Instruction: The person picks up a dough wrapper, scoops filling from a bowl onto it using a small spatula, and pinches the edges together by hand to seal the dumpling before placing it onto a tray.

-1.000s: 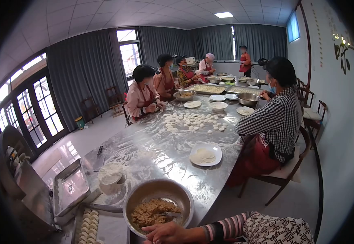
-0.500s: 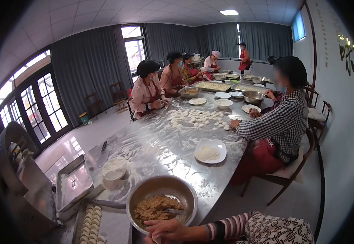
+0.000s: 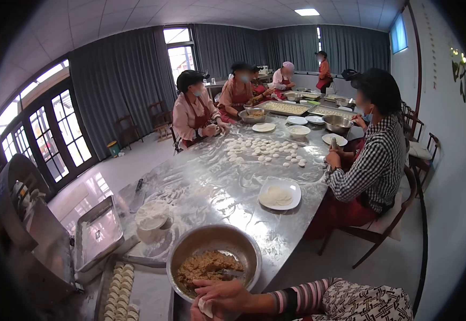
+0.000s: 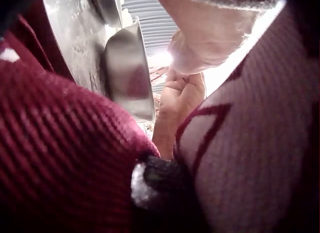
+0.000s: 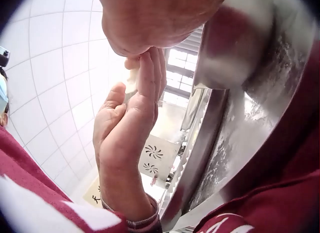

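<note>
Right hand (image 3: 225, 295) and left hand (image 5: 127, 130) have risen, pinching dough (image 3: 205, 307).

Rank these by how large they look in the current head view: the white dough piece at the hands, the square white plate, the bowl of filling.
Largest to smallest:
bowl of filling
square white plate
white dough piece, partly hidden by fingers

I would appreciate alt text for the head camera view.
Two hands hold white dough by a metal bowl of brown filling and a tray of crescent dumplings; beyond, people in red aprons surround a floured metal table with scattered dough rounds.
</note>
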